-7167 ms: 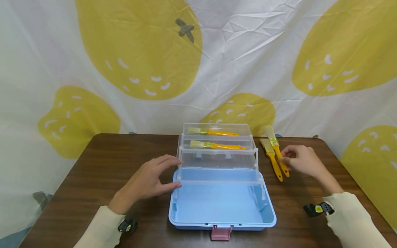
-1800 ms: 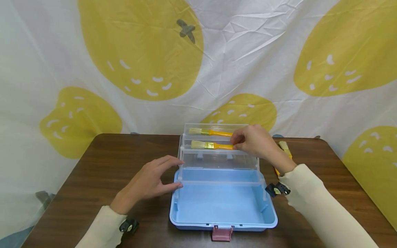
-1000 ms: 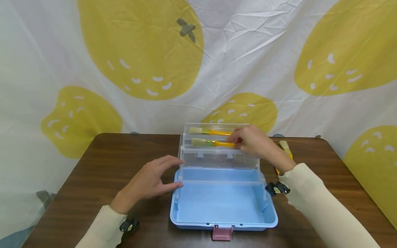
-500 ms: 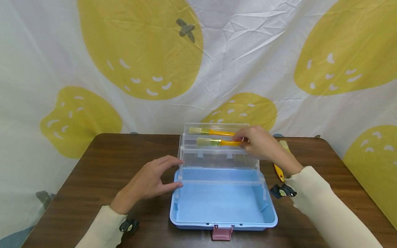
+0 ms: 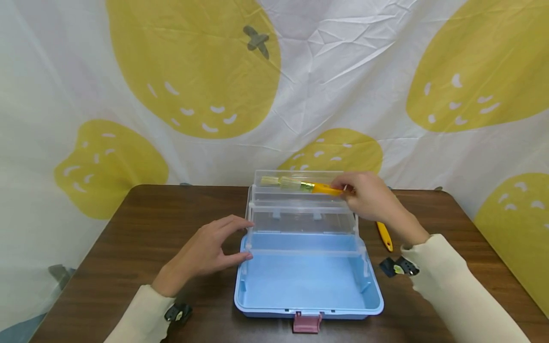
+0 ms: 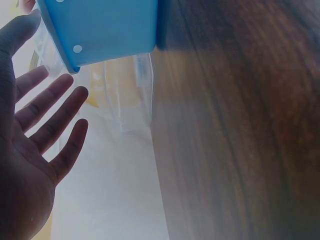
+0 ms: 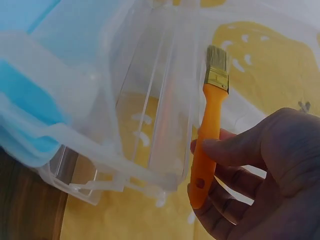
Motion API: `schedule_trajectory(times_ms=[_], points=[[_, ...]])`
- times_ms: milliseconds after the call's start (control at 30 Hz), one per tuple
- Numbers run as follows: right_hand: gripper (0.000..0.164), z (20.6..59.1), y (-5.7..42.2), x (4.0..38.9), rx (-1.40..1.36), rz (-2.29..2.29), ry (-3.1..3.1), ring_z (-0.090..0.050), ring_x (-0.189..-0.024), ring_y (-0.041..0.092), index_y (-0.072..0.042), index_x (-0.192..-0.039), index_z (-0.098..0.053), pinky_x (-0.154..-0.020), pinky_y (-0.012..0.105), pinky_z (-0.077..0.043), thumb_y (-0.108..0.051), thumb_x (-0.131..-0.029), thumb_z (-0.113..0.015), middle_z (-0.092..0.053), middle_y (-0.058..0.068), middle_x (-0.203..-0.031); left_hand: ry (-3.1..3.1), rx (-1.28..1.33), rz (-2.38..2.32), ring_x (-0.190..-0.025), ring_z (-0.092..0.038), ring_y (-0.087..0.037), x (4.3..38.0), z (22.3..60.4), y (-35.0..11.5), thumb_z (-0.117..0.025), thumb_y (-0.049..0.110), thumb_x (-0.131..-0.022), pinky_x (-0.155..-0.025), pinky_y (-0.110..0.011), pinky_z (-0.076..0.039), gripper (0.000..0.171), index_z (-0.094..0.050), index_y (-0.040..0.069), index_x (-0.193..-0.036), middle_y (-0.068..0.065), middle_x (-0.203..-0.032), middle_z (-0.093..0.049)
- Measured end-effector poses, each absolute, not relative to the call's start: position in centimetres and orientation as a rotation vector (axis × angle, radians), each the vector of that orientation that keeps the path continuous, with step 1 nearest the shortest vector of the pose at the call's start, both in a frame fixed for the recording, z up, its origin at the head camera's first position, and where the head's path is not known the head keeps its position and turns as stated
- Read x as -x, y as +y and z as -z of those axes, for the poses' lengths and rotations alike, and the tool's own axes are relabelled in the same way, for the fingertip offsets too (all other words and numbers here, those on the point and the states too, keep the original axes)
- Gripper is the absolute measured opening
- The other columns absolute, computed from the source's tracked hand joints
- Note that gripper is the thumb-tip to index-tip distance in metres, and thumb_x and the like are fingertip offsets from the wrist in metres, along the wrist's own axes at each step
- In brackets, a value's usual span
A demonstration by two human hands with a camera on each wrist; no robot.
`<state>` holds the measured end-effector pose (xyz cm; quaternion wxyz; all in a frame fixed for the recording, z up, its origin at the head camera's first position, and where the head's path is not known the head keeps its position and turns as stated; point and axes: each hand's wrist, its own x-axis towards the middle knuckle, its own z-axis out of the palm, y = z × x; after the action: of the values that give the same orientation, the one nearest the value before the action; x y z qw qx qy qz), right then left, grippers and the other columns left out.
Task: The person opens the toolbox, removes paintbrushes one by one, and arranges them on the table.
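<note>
My right hand [image 5: 371,195] pinches the orange handle of a paintbrush [image 7: 212,117] between thumb and fingers. The brush is raised over the clear tiered trays [image 5: 300,204] of an opened light-blue storage box [image 5: 309,286], bristles pointing left. In the head view it overlaps a second paintbrush [image 5: 269,180] lying in the top tray, whose handle is mostly hidden. My left hand [image 5: 206,250] is at the box's left side with fingers extended; in the left wrist view the thumb [image 6: 22,32] overlaps the box rim, and contact cannot be told.
Partly behind my right arm, another yellow-handled brush [image 5: 385,236] lies on the brown wooden table [image 5: 141,224]. A pink latch [image 5: 307,323] hangs from the box's front. Behind the table hangs a white cloth [image 5: 321,95] with yellow fruit shapes.
Earlier my right hand was at the brushes on the table. It then took hold of the brush in the second tray and has lifted it up and rightward. My left hand stays put.
</note>
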<state>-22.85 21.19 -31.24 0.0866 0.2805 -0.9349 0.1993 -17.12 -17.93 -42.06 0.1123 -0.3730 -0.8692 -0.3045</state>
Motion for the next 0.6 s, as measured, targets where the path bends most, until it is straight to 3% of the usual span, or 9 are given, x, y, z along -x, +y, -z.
schedule_trajectory(times_ms=[600], points=[[0.019, 32.7, 24.9, 22.5, -0.617, -0.754, -2.77, -0.068, -0.091, 0.031, 0.001, -0.114, -0.079, -0.082, 0.053, -0.057, 0.004, -0.097, -0.071, -0.077, 0.013, -0.102, -2.571, 1.083, 0.907, -0.121, -0.07, -0.019, 17.0, 42.0, -17.9, -0.093, 0.039, -0.091, -0.104, -0.047, -0.06, 0.064, -0.069, 0.013, -0.145, 0.0, -0.139, -0.071]])
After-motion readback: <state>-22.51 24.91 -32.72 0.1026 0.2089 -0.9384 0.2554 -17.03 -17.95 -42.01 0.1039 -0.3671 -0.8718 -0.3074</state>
